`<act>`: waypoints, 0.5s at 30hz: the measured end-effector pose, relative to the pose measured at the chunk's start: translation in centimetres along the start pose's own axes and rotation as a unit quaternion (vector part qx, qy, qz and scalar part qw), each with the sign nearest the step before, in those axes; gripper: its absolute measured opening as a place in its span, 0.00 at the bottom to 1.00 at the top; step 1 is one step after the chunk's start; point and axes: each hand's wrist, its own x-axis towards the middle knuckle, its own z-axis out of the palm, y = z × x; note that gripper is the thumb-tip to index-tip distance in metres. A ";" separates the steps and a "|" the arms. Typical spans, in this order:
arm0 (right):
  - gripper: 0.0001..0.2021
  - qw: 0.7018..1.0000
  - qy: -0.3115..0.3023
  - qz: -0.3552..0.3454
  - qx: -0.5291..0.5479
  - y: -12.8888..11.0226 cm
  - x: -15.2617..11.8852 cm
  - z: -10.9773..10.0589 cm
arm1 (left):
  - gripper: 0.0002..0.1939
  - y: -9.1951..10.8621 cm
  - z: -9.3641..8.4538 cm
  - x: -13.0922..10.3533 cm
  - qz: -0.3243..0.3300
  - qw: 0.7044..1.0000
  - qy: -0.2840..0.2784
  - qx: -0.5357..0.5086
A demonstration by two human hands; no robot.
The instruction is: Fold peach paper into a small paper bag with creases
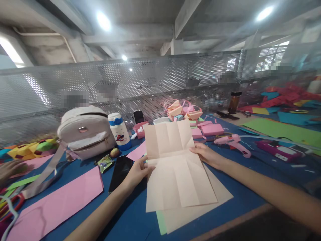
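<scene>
A creased sheet of peach paper (173, 160) is held up in front of me, its fold lines forming a grid of panels and its upper part tilted up. At its left edge, my left hand (138, 171) grips the sheet between thumb and fingers. My right hand (204, 153) pinches the opposite edge at about the middle fold. Beneath lies another peach sheet (220, 197), with a strip of light green paper (161, 222) showing under it. Left of the sheet, a dark phone or tablet (120, 170) lies flat near my left wrist.
Pink paper (62, 204), a backpack (85, 134), a bottle (119, 132) and a snack packet (105, 163) are on the left. Folded paper pieces (183, 110) lie behind the sheet. A pink glue gun (234, 142) and purple device (278, 150) are right. Another person's hand (11, 169) shows far left.
</scene>
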 end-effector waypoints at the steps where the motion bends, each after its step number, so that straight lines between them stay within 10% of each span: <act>1: 0.16 1.000 0.004 -0.001 -0.001 -0.1 0.0 0.0 | 0.32 -0.1 -0.1 0.0 0.003 1.000 0.005 0.001; 15: 0.24 0.998 -0.016 -0.015 -0.055 -0.2 -0.2 0.1 | 0.32 -0.9 -0.3 0.3 0.038 0.998 0.052 0.000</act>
